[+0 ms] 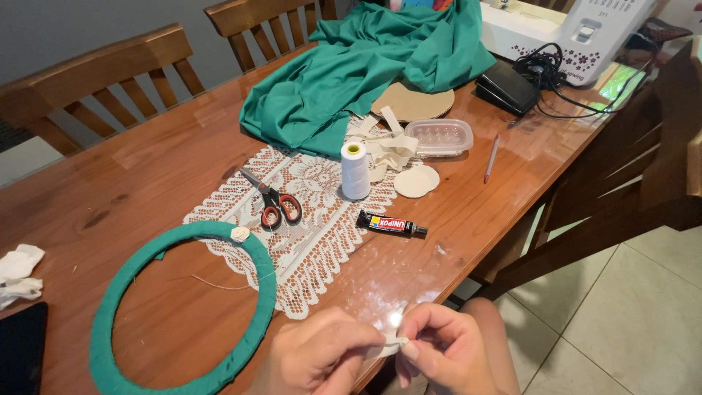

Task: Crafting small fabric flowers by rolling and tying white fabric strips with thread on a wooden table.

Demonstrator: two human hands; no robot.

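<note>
At the bottom edge, my left hand (pixel 318 355) and my right hand (pixel 446 351) pinch a small cream fabric piece (pixel 393 342) between their fingertips, just above the table's near edge. Left of my hands lies a large ring wrapped in green fabric (pixel 110 322), with a small cream fabric rosette (pixel 240 234) on its top rim. A black glue tube (pixel 391 225) lies beyond my hands on the wooden table (pixel 146 168). Red-handled scissors (pixel 274 201) and a white thread spool (pixel 355 170) rest on a white lace doily (pixel 314 234).
Green cloth (pixel 358 66) is heaped at the back beside a white sewing machine (pixel 563 29) and its black foot pedal (pixel 506 88). A clear lidded box (pixel 439 137), cream fabric discs (pixel 417 181), a pencil (pixel 491 159), white scraps (pixel 18 274) and wooden chairs (pixel 95 80) surround the work area.
</note>
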